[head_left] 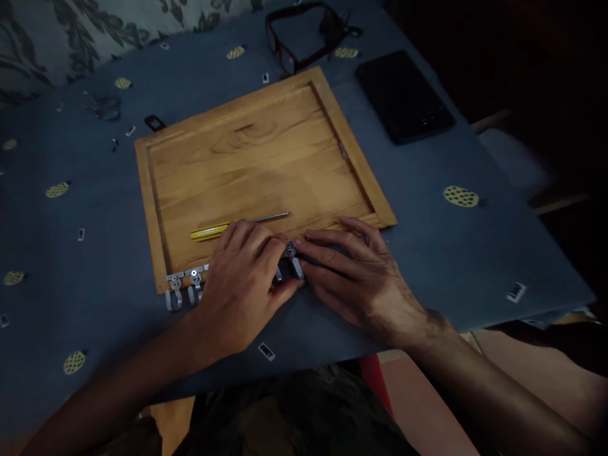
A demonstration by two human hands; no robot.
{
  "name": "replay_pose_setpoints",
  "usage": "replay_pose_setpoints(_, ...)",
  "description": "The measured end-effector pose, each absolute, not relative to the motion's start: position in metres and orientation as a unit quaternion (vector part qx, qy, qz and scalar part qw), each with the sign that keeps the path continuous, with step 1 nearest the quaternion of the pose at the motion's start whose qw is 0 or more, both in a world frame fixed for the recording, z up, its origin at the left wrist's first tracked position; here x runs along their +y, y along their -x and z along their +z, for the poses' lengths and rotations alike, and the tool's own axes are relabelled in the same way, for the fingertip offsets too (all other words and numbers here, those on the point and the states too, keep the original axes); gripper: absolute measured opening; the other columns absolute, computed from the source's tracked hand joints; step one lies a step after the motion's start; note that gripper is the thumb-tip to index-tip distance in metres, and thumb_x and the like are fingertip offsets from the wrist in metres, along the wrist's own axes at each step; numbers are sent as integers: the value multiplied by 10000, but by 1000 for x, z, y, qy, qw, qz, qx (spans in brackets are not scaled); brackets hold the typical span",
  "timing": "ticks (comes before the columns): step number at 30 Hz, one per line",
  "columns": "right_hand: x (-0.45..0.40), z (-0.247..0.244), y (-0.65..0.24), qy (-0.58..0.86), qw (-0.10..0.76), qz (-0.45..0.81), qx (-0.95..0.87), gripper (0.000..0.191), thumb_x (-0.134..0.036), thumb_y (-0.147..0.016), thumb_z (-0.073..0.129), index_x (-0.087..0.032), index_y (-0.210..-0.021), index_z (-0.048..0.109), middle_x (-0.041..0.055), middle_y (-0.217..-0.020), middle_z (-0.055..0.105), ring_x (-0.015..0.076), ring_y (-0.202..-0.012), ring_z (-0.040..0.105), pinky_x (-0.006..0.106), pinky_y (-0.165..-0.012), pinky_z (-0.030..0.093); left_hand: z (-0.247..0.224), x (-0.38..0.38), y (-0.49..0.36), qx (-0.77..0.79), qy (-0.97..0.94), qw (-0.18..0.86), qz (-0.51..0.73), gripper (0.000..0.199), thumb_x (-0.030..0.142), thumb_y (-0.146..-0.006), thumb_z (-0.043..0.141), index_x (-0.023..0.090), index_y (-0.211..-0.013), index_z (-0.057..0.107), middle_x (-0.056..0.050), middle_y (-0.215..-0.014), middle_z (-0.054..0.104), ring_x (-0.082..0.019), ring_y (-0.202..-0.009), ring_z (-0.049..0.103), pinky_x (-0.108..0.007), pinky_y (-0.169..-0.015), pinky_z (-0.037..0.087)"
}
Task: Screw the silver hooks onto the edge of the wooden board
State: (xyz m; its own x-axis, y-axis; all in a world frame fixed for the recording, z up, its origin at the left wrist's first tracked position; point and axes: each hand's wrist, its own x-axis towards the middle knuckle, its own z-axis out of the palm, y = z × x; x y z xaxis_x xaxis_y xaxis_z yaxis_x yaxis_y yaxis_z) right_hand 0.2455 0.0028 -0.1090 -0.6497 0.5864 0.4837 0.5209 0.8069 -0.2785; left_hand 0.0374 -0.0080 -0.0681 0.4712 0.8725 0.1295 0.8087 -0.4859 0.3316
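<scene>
A wooden frame with a recessed panel (266,171) lies on the cloth. Along its near edge runs a metal hook rail (194,273) with several silver hooks, partly covered by my hands. My left hand (244,282) is closed on the middle of the rail, fingers curled over it and thumb along the near side by a hook. My right hand (365,278) grips the rail's right part, its fingers bent over it and fingertips at a screwed hook plate; the thumb is hidden. A screwdriver with a yellow handle (206,232) lies on the panel just beyond my left hand.
Behind the frame rest dark-rimmed glasses (280,47). A black phone or tablet (403,98) lies to the right. Small dark items, including a black piece (154,122), sit by the frame's far left corner. The blue patterned tablecloth (498,253) ends at the right and near edges.
</scene>
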Motion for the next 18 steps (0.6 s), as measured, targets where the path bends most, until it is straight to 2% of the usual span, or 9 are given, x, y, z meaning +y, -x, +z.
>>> replay_pose_setpoints(6,3,-108,-246,310,283,54,-906,164,-187,-976,584,-251,-1060,709,13,-1212,757,236,-1143,670,542,-1112,412,-67,-8,-37,491,-852,115,141,225,268,-839,752,109,-970,660,-113,-1014,663,-307,-988,582,-489,-880,507)
replay_pose_setpoints(11,3,-107,-244,308,291,40,-905,123,-173,-959,614,-202,-1038,704,21,-1186,768,238,-1100,677,540,-1108,394,-67,-8,-37,496,-849,112,143,222,261,-841,751,110,-976,660,-115,-1027,669,-310,-997,587,-495,-887,502)
replay_pose_setpoints(18,1,-107,-244,327,280,51,-901,156,-176,-971,593,-261,-1041,704,-26,-1215,756,237,-1131,665,528,-1176,310,-66,-8,-37,496,-853,99,130,278,290,-836,763,103,-1016,662,-117,-1031,679,-318,-1014,585,-508,-921,498)
